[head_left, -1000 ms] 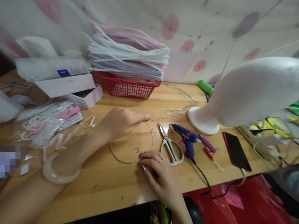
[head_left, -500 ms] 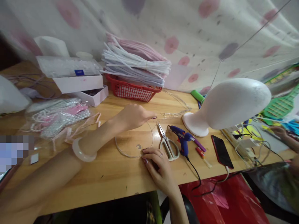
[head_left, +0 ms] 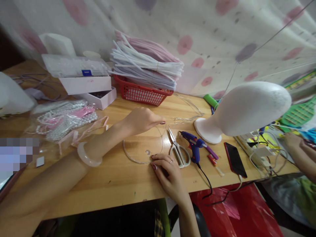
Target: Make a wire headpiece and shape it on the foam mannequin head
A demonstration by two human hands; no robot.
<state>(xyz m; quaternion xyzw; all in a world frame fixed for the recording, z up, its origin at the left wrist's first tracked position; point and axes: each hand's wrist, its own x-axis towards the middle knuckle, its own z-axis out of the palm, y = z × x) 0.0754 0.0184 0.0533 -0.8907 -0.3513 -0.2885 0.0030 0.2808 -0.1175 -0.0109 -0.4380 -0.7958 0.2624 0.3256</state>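
Observation:
A thin, clear-looking wire ring (head_left: 134, 161) lies on the wooden table between my hands. My left hand (head_left: 139, 121), with a pale bangle on its wrist, is closed in a pinch at the ring's far side, on a thin wire end. At the near side, my right hand (head_left: 169, 176) rests on the table, its bent fingers closed on the ring's edge. Scissors (head_left: 178, 151) with pale handles lie closed just right of that hand. Inside the ring sits a small crescent-shaped piece (head_left: 147, 152).
Right of the scissors are a blue glue gun (head_left: 194, 146), a lighter (head_left: 211, 160), a phone (head_left: 234, 158) and a white foam head (head_left: 251, 108). Behind stands a red basket (head_left: 143, 93) of fuzzy stems. Bagged bead strings (head_left: 71, 120) lie left. Another person's hands (head_left: 293, 143) show far right.
The whole view has shifted slightly. Both my hands keep their places on the wire ring. At far right, the other person's arms have come further into view.

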